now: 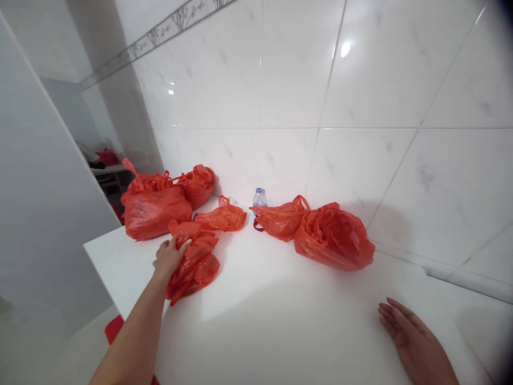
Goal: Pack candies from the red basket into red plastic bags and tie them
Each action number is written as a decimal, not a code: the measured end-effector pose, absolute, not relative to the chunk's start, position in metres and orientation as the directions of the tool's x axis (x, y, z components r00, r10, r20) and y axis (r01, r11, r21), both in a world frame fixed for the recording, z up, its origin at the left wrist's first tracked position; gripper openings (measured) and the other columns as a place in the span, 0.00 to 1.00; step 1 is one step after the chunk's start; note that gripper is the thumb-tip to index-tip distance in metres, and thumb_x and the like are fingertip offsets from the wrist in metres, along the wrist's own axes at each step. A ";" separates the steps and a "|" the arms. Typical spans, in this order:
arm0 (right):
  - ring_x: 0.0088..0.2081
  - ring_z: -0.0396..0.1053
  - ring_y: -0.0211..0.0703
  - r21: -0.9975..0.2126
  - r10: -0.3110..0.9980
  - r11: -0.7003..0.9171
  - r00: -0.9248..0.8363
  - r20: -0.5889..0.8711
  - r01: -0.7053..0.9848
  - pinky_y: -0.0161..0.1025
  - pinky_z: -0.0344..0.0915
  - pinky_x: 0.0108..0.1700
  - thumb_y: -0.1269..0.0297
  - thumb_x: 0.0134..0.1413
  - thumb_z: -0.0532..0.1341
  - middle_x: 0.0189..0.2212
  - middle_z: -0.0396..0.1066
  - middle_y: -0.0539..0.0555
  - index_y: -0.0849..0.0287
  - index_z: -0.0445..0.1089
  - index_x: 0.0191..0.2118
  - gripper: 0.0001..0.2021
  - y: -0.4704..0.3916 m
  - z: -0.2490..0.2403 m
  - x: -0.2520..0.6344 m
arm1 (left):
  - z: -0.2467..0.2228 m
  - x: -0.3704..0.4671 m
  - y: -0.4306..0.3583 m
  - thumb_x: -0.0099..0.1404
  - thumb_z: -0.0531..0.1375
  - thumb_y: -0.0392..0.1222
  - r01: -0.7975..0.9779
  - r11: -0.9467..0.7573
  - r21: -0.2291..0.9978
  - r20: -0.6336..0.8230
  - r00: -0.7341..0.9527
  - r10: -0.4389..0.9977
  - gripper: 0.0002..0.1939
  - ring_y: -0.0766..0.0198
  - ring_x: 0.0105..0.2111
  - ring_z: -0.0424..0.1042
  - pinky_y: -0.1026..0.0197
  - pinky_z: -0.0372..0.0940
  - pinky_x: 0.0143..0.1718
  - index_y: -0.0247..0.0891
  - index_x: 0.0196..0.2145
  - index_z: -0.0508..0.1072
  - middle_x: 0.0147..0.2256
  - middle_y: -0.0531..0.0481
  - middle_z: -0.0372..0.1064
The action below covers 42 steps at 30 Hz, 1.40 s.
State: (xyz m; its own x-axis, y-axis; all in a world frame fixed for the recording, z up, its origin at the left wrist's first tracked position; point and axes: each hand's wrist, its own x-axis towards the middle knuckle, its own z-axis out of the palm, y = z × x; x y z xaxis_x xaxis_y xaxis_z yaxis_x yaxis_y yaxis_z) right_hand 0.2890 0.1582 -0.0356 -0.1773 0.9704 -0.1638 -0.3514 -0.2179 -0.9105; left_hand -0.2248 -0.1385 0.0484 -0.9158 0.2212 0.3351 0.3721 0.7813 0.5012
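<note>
My left hand (169, 256) is at the upper left edge of a crumpled red plastic bag (200, 267) on the white table. Its thumb lies over the thin plastic, and the fingers are bent at the edge, partly hidden. Low on the right, my right hand (414, 337) hovers over the table with fingers extended, holding nothing. Just behind the crumpled bag, a full, tied red bag (156, 211) stands with another bulging red bag (199, 184) beside it. A flat, loose red bag (224, 216) lies to their right.
Against the tiled wall (288, 96) stands a small clear bottle (259, 198) with a blue cap. In front of it are a limp red bag (282, 219) and a wide, open-mouthed red bag (336, 240). A red stool edge (114, 329) shows below the white table (280, 321).
</note>
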 end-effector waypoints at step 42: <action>0.27 0.67 0.43 -0.711 0.864 0.458 -0.456 0.214 0.533 0.38 0.58 0.31 0.48 0.58 0.49 0.25 0.71 0.52 0.56 0.68 0.36 0.18 0.045 0.036 0.197 | 0.000 0.092 -0.068 0.61 0.56 0.45 0.919 -0.197 0.343 0.200 0.133 0.971 0.32 0.46 0.56 0.57 0.38 0.45 0.59 0.42 0.62 0.54 0.56 0.40 0.62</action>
State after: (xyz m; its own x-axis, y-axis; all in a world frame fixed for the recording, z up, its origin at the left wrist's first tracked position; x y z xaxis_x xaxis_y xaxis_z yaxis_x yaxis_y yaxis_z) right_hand 0.1971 0.0451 0.0361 -0.4564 0.8637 0.2136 0.5333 0.4578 -0.7114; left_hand 0.0921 -0.0676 0.0001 0.1330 0.9708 0.1998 0.9185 -0.1965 0.3431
